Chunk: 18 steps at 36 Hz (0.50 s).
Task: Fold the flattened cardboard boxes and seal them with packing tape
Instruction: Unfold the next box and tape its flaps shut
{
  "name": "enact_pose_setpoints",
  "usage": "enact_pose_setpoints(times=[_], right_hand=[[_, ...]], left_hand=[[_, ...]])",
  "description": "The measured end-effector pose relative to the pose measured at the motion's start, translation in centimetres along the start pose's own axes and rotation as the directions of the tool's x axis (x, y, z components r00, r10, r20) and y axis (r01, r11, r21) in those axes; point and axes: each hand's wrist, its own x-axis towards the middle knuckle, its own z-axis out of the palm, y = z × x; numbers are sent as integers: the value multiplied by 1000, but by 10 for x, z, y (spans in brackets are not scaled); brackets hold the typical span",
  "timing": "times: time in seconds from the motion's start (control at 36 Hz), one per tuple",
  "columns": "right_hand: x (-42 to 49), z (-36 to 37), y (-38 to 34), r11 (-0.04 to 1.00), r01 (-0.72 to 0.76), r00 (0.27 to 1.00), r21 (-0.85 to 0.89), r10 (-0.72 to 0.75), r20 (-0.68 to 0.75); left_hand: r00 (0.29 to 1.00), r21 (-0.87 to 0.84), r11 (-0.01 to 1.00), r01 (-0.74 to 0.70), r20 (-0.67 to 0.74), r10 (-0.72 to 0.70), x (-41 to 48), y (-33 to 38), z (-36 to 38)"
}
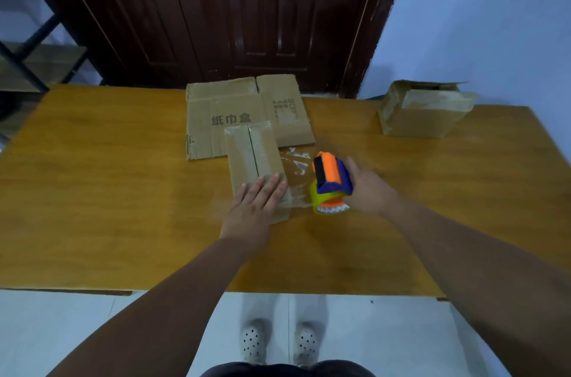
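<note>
The left hand (256, 206) lay flat, fingers straight, pressing on the near end of the folded box (251, 154), which reached away from its fingertips. The right hand (367, 191) was clenched round the tape dispenser (330, 180), held just to the right of that box. A strip of clear tape (295, 182) ran between dispenser and box. Beyond the left hand's fingers, partly under the box, lay the flattened cardboard (234, 108). A taped box (426, 114) stood well beyond the right hand on the table (123, 191).
</note>
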Motion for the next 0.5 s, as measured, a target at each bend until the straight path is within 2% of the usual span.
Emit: enact_pose_setpoints(times=[0.08,0.19,0.31,0.42,0.5], right_hand=[[-2,-2,3,1000,6,1000,-31,-6,-11],[-3,-3,1,977,21,1000,-212,-23,-4],[-2,2,-4,923,2,1000,-385,0,5],[2,7,-7,886,-9,1000,-464,6,-7],[4,9,-11,813,-8,1000,-582,-11,-29]], left_hand=[[1000,-3,1000,2,12,-2,0,0,-2],[1000,-7,1000,6,21,-6,3,3,-4],[1000,-1,1000,3,20,-3,4,3,-4],[1000,8,1000,-17,21,16,3,-1,-3],[1000,8,1000,-19,21,19,3,-1,-3]])
